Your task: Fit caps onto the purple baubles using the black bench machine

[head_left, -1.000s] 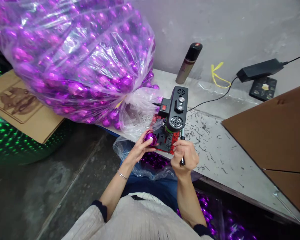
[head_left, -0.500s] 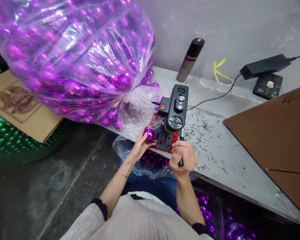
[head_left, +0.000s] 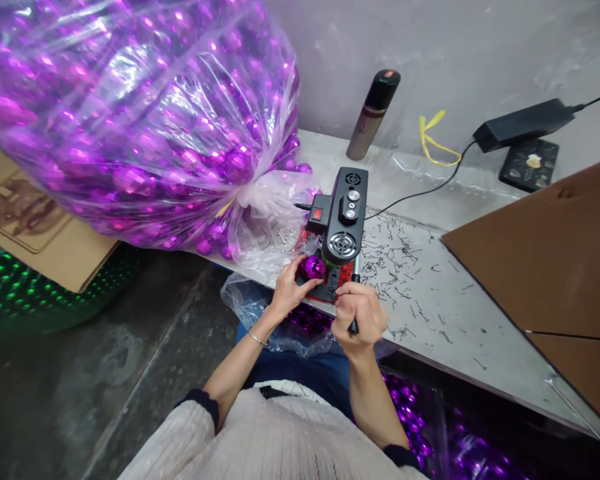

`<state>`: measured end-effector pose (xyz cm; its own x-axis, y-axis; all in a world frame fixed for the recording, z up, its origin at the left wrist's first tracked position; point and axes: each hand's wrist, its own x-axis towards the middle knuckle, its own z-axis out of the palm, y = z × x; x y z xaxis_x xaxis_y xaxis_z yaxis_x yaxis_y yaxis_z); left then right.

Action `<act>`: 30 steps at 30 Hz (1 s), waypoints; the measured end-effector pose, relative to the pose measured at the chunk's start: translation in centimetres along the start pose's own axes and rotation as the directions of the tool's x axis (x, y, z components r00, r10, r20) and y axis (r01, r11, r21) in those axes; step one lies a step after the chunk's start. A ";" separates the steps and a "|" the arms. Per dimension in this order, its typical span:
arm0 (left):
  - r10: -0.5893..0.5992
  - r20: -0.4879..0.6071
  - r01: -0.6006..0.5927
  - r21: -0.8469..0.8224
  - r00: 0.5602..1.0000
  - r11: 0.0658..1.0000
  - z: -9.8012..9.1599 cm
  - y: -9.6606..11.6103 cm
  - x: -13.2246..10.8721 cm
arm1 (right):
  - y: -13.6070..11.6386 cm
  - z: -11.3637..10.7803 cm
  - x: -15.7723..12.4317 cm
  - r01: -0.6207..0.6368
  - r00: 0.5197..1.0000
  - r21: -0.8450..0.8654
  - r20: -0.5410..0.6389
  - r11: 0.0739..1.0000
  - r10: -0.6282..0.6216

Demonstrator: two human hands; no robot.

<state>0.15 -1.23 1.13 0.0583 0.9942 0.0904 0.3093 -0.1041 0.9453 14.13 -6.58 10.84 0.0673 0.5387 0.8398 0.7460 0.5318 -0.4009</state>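
Steadying a purple ball with curved fingers and thumb: left hand half-curled, fingers along the ball's left side, thumb below it. Firmness of hold cannot be told. The ball sits at the left fingertips, beside the near end of the black machine, above its base plate; whether it touches the plate is hidden. Right hand closed in a fist round the black grip of the lever.

Risks, judged from this layout:

1. Left fingertips and thumb lie close to the machine. Lever pulled with them there: a pinch seems possible.
2. Ball is round and looks slick. A loose or off-centre hold could let it roll back past the left hand, toward the clear plastic bag hanging below that wrist.
3. Loose film from the tied bag, just beyond the left hand, reaches the machine's side; it might snag there.
4. Dark wire bits lie scattered on the tabletop right of and beyond the right hand. A stray piece under the ball could tip it.
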 end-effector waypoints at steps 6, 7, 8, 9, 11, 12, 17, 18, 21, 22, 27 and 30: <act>0.091 0.030 -0.090 -0.032 0.995 0.995 0.7 0.3 0.6 | 0.0 -0.1 0.0 0.000 1.000 -0.001 0.007 1.000 0.000; 0.106 0.042 -0.104 -0.037 0.993 0.994 0.7 0.4 0.6 | 0.0 -0.1 0.0 -0.001 1.000 0.000 0.008 1.000 0.001; 0.121 0.057 -0.119 -0.039 0.991 0.992 0.7 0.5 0.6 | -0.1 -0.1 0.0 -0.002 1.000 0.001 0.009 1.000 0.002; 0.136 0.073 -0.134 -0.039 0.988 0.990 0.7 0.5 0.6 | -0.1 -0.1 0.0 -0.002 1.000 0.001 0.007 1.000 0.002; 0.165 0.106 -0.162 -0.039 0.981 0.986 0.7 0.4 0.7 | -0.1 -0.1 0.0 -0.001 1.000 0.002 0.003 1.000 0.001; 0.177 0.121 -0.174 -0.040 0.977 0.984 0.7 0.3 0.7 | -0.1 -0.1 0.1 -0.003 1.000 0.003 0.002 1.000 0.003; 0.200 0.161 -0.202 -0.006 0.967 0.979 0.6 0.0 1.3 | -0.1 -0.1 0.3 -0.001 1.000 0.002 0.005 1.000 0.001; 0.193 0.170 -0.197 0.003 0.966 0.980 0.5 0.0 1.4 | -0.1 -0.1 0.3 0.002 1.000 0.000 0.001 1.000 -0.002; 0.155 0.192 -0.162 0.022 0.969 0.986 0.5 -0.1 1.8 | -0.1 -0.1 0.6 0.002 1.000 -0.012 -0.019 1.000 -0.003; 0.144 0.189 -0.151 0.024 0.971 0.988 0.6 -0.2 1.9 | -0.1 -0.1 0.7 0.000 1.000 -0.017 -0.023 1.000 -0.001; 0.164 0.120 -0.160 -0.043 0.979 0.986 1.1 -0.9 1.6 | -0.1 -0.3 0.7 -0.005 1.000 -0.020 -0.017 1.000 0.004; 0.188 0.090 -0.179 -0.098 0.978 0.979 1.3 -1.2 1.4 | 0.1 -0.1 0.1 -0.006 1.000 -0.010 -0.021 1.000 0.005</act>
<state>1.12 0.21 -0.34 0.2003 0.9504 0.2378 0.1992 -0.2772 0.9400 14.22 -6.56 10.91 0.0855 0.5274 0.8453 0.7522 0.5222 -0.4019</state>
